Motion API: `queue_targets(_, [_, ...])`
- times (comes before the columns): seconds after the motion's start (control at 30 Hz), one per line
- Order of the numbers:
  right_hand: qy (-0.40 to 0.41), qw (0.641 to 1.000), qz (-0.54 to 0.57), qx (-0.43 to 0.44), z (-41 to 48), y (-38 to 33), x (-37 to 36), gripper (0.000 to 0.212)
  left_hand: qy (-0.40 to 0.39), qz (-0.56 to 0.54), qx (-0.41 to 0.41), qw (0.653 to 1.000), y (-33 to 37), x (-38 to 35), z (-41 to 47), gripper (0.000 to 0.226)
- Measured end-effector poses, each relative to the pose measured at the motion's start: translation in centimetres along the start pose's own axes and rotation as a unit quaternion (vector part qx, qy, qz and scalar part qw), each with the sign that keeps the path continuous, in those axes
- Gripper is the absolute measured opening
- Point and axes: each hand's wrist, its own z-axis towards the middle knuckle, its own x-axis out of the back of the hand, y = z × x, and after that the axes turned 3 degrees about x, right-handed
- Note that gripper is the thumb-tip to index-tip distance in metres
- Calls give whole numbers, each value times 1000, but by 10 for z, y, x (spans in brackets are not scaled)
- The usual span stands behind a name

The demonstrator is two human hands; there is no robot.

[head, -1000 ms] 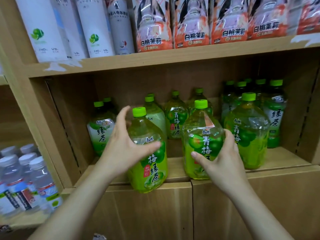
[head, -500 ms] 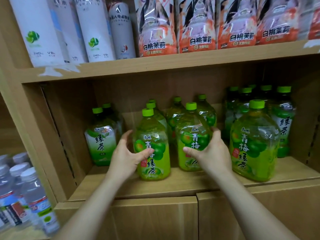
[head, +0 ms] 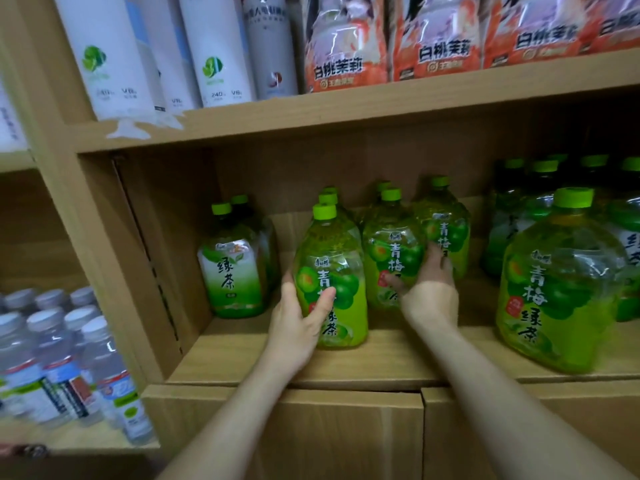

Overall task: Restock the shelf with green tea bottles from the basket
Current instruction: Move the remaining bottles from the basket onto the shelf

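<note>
Both bottles pushed deeper; left hand (head: pixel 298 323) grips one (head: pixel 330 275), right hand's (head: pixel 429 292) fingers partly hidden

Two upright green-capped green tea bottles (head: pixel 330 278) (head: pixel 391 251) side by side on the wooden shelf (head: pixel 363 362)

Tall white bottles (head: pixel 104 57) with a small green leaf mark stand in a row at the upper left of the frame. Just beside them, a bit more to the middle, stands a grey can (head: pixel 268 46). To the right along the top sit orange packs (head: pixel 346 43) with big dark letters. At the lower left, clear water bottles (head: pixel 62 362) with white caps stand close together on a low board. At the bottom middle are two plain brown cupboard doors (head: pixel 346 438) that meet at a thin gap.
</note>
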Motion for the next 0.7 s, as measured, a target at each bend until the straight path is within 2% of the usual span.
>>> queue_targets(0.13, [-65, 998, 0, 3, 3, 1, 15, 85, 54, 43, 10, 998, 3, -7, -1, 90])
queue_targets(0.2, [-63, 997, -35, 40, -10, 1, 33, 86, 64, 45, 25, 997, 4, -12, -2, 80])
queue_targets(0.27, [15, 993, -30, 113, -31, 3, 58, 79, 65, 48, 43, 996, 5, -15, -3, 63])
queue_targets(0.33, [119, 974, 28, 191, -53, 9, 85, 63, 76, 42, 57, 995, 7, -16, -2, 54])
queue_targets(0.4, [219, 945, 31, 239, -69, 22, 110, 52, 98, 40, 60, 993, 11, -19, -5, 61])
queue_targets(0.43, [259, 936, 18, 236, -72, 27, 115, 52, 125, 51, 50, 990, 14, -13, -7, 69])
queue_targets(0.5, [308, 936, -21, 168, -77, 50, 134, 62, 179, 100, -37, 978, 34, -21, -23, 77])
queue_targets(0.57, [280, 954, -18, 108, -73, 61, 134, 79, 213, 174, -174, 946, 51, -23, -38, 73])
queue_targets(0.63, [218, 974, -5, 62, -69, 73, 133, 90, 149, 193, -280, 928, 70, -40, -50, 65])
queue_targets(0.7, [171, 985, 13, 35, -65, 81, 133, 92, 20, 190, -299, 935, 81, -65, -59, 53])
